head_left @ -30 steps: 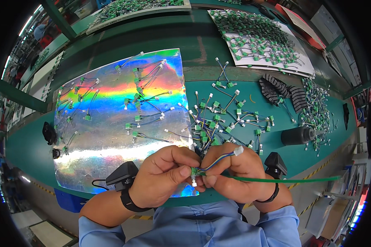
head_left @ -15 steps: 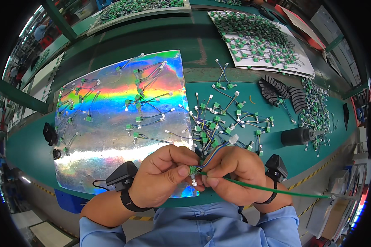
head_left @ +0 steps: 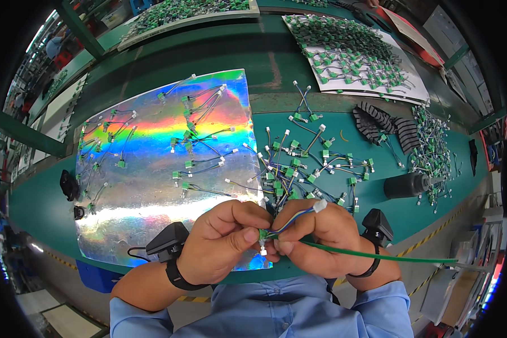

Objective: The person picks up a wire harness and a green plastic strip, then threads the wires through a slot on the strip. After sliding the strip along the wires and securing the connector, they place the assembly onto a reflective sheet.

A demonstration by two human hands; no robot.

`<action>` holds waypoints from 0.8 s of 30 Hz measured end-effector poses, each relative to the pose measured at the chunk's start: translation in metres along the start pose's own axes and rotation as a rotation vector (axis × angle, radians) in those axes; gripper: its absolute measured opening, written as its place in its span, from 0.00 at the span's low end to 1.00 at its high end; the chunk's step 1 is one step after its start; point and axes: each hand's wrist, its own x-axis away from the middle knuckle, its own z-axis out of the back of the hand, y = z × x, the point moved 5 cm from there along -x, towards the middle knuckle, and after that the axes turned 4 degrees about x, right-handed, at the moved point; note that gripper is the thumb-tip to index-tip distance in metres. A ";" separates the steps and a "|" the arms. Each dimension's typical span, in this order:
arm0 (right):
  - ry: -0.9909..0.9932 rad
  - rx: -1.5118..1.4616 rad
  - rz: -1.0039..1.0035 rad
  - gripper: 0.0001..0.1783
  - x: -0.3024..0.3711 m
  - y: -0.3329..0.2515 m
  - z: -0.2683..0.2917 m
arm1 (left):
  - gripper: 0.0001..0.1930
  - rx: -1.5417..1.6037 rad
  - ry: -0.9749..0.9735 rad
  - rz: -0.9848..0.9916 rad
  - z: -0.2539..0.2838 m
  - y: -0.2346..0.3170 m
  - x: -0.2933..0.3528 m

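Observation:
Near the front edge of the table, my left hand (head_left: 225,239) pinches a small green circuit board (head_left: 263,232) between thumb and fingers. A silvery metal shaft points down from the board, and coloured wires run from it to a white plug (head_left: 319,206) above my right hand. My right hand (head_left: 319,236) is closed on a long thin green rod (head_left: 377,258), which stretches off to the right. The rod's inner end lies close to the board; whether they touch is hidden by my fingers.
Beyond my hands lies a loose pile of wired green boards (head_left: 287,169). A shiny iridescent sheet (head_left: 152,191) to the left carries several more. Right are a black bottle (head_left: 403,186), striped dark cloth (head_left: 388,127) and another heap (head_left: 431,152). A loaded white board (head_left: 411,84) stands behind.
The rod's outer end has swung slightly upward and to the right. My right hand has shifted a little, and the white plug sits slightly lower. The left hand keeps its hold.

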 end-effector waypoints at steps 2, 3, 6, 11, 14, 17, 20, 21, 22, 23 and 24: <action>-0.011 -0.048 -0.026 0.05 0.000 0.001 0.000 | 0.09 0.032 -0.007 0.013 0.000 -0.001 0.001; -0.018 -0.051 -0.027 0.05 0.000 0.001 -0.001 | 0.09 0.036 -0.007 0.016 0.002 -0.002 0.002; -0.034 -0.057 -0.031 0.04 -0.002 0.000 -0.001 | 0.09 0.048 -0.006 0.021 0.005 -0.004 0.003; -0.053 0.019 0.034 0.04 -0.004 -0.003 -0.001 | 0.08 0.069 -0.024 0.023 0.003 -0.003 0.003; -0.066 -0.006 0.026 0.04 -0.003 -0.002 -0.001 | 0.08 0.118 -0.043 0.041 0.001 -0.003 0.003; -0.059 -0.038 0.016 0.05 -0.004 -0.002 -0.001 | 0.08 0.089 -0.025 0.037 0.003 -0.003 0.003; -0.055 -0.099 -0.015 0.05 -0.002 0.001 -0.002 | 0.08 0.083 -0.034 0.030 0.002 -0.002 0.003; -0.053 -0.129 -0.031 0.05 -0.002 0.002 -0.002 | 0.08 0.080 -0.039 0.026 0.002 -0.002 0.003; -0.053 -0.128 -0.030 0.05 -0.002 0.002 -0.002 | 0.08 0.080 -0.039 0.026 0.003 -0.002 0.003; -0.068 -0.130 -0.031 0.05 -0.002 0.001 -0.002 | 0.08 0.068 -0.040 0.025 0.004 -0.002 0.003; -0.084 -0.133 -0.031 0.05 -0.003 0.001 -0.002 | 0.08 0.056 -0.040 0.023 0.005 -0.002 0.003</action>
